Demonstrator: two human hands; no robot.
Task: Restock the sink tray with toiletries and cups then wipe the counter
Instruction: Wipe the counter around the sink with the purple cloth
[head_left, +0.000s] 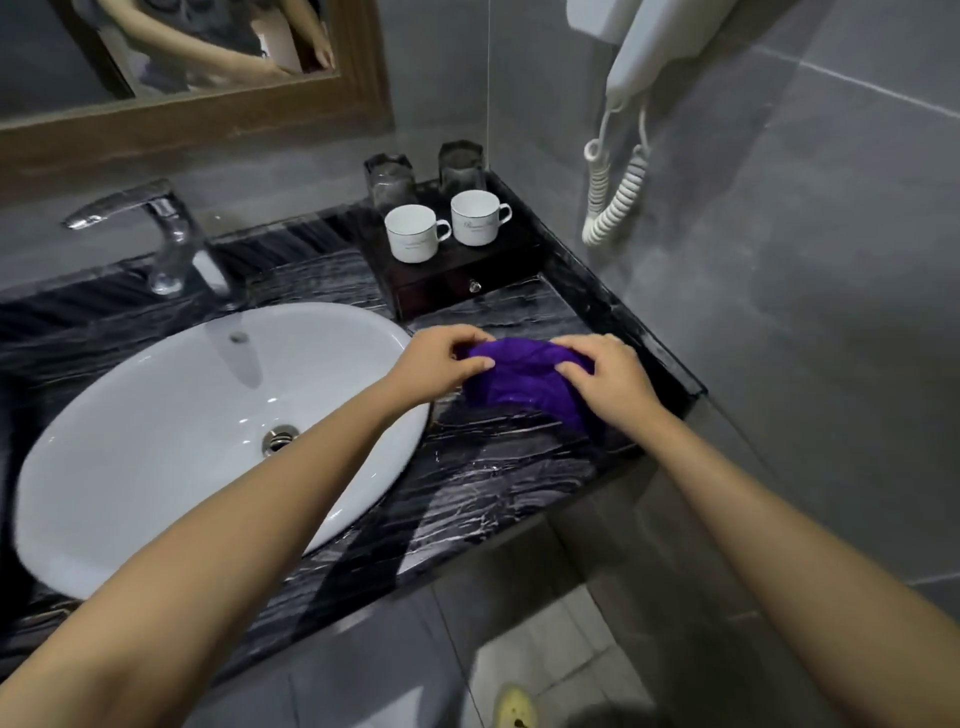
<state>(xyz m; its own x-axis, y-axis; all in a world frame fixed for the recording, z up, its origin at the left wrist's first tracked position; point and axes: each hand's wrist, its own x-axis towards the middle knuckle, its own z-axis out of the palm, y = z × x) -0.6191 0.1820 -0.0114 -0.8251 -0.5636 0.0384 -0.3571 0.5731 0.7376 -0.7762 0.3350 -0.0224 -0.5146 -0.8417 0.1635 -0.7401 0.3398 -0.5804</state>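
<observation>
With cups (418, 232) set on the tray (457, 270), both hands, left hand (439, 361) and right hand (605, 376), pinch the purple cloth (519, 382); wiping the counter (498, 462) looks barely begun.

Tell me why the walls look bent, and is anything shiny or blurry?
Head view: the wide lens bows the tile lines; glare spots sit on the basin and faucet; the mirror reflection is soft; the left hand and right hand gripping the purple cloth look fairly sharp.
</observation>
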